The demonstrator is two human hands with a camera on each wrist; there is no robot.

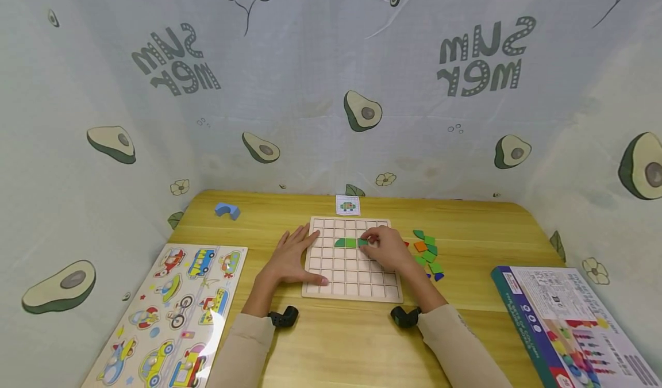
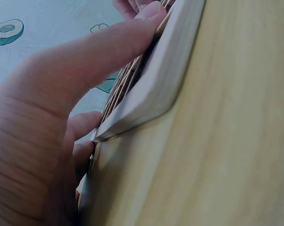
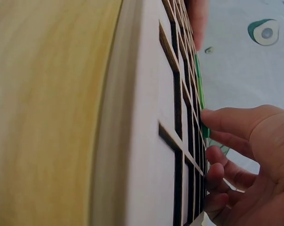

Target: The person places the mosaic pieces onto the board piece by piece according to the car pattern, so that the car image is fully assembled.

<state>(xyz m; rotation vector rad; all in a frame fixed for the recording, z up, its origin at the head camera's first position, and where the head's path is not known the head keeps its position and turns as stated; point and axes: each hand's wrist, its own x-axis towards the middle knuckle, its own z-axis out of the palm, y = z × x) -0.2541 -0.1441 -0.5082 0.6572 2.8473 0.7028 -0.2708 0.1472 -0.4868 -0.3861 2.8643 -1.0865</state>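
Observation:
A wooden grid board (image 1: 338, 275) lies at the middle of the table. My left hand (image 1: 289, 260) rests at its left side with spread fingers, the thumb lying over the lower left of the board. In the left wrist view the thumb (image 2: 109, 47) reaches across the frame's edge. My right hand (image 1: 388, 250) pinches a dark green tile (image 1: 362, 242) at a cell right of centre. Left of that tile, in the same row, sit a light green square tile (image 1: 351, 243) and a dark green tile with a curved side (image 1: 339, 242). The right wrist view shows the pinched tile (image 3: 205, 131) under the fingertips.
Several loose green, orange and blue tiles (image 1: 428, 256) lie right of the board. A small picture card (image 1: 348, 205) is behind it. A blue arch block (image 1: 227, 210) stands back left, a vehicle puzzle board (image 1: 170, 319) front left, a printed box (image 1: 574, 319) front right.

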